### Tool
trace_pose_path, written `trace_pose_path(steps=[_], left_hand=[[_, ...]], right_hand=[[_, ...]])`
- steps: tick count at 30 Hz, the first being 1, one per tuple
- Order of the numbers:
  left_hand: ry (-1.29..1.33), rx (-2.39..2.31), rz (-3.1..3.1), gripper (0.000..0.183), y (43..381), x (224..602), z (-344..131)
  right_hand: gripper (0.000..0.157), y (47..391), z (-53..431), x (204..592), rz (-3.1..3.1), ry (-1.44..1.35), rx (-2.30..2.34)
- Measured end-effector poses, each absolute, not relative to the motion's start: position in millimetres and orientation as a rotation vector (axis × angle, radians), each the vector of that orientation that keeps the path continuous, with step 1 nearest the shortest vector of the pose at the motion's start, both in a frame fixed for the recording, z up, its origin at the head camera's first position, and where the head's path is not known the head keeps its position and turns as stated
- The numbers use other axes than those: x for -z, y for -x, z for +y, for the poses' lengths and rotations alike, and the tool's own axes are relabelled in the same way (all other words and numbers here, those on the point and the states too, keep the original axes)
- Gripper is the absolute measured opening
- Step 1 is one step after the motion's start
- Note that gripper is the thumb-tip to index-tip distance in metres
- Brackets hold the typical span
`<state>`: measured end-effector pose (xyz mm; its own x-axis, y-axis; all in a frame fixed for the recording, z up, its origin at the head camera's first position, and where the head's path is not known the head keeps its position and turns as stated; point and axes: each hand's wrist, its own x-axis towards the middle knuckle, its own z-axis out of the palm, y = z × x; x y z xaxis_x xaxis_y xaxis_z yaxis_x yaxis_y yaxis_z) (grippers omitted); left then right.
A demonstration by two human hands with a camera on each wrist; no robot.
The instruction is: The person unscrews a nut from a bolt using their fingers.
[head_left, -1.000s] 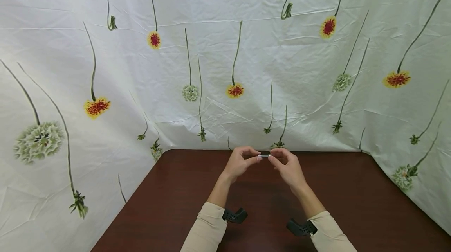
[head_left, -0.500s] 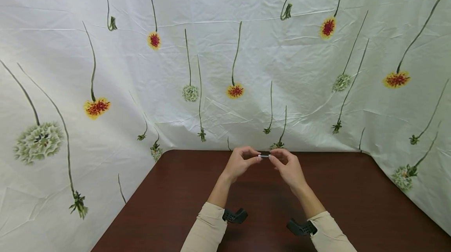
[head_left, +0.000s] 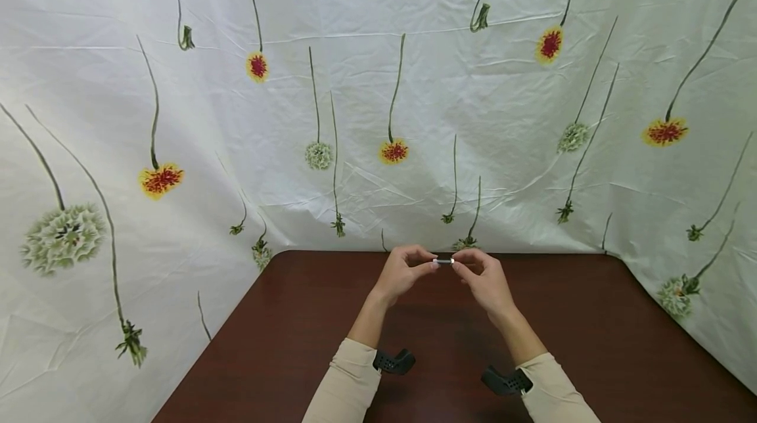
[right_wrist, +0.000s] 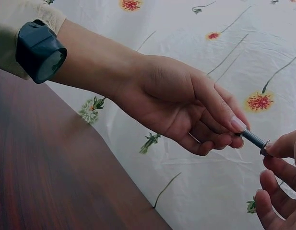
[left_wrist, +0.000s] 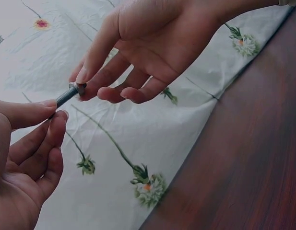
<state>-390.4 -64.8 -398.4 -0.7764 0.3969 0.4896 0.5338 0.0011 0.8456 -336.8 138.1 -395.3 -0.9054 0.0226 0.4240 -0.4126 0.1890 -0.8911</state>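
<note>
Nearest to us, over the near part of the tabletop (head_left: pixel 307 337), we see a pale left sleeve (head_left: pixel 345 380) and a matching right sleeve (head_left: pixel 554 391). A black device (head_left: pixel 394 362) sits at the left wrist and a second black device (head_left: pixel 506 381) at the right wrist, both jutting inward.

Farther along, the person's left hand (head_left: pixel 404 271) and right hand (head_left: pixel 487 280) meet at a small metal bolt (head_left: pixel 444 261). In the head view we find the bolt just short of the tabletop's far edge, about midway between its far left and far right corners, held up off the surface and lying roughly level between the hands.

From the wrist views we can see that the left thumb and forefinger are clamped on the threaded shank, hiding its tip, while the right thumb and forefinger pinch the wider piece at the other end; we cannot tell whether that is a head or a nut. The remaining fingers of both hands are loosely bent and off the bolt.

Beyond the tabletop's rounded far corners we see a creased white cloth (head_left: pixel 367 2), printed with red-and-yellow flowers (head_left: pixel 393 151) and pale dandelion heads (head_left: pixel 64 239), stems pointing upward.
</note>
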Motion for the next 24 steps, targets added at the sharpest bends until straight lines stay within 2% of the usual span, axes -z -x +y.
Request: trace_pose_path(steps=[7,14,20,24], left_hand=[[1.008,1.9,-2.146,0.014,391.4,396.9,-66.1],[1.023,1.931,-2.137,0.018,391.6,397.0,-65.7],[1.007,1.896,-2.149,0.015,391.8,398.1,-66.3],[1.004,1.886,-2.155,0.013,391.8,398.4,-66.9]], right_hand=[[0.022,338.7,135.5,395.1,-2.124,-0.325,-1.742],[0.014,337.1,136.0,395.2,-2.101,-0.389,-1.726],[0.028,334.9,135.5,394.9,-2.111,-0.387,-1.775],[0.026,335.0,134.8,394.8,-2.136,-0.333,-1.765]])
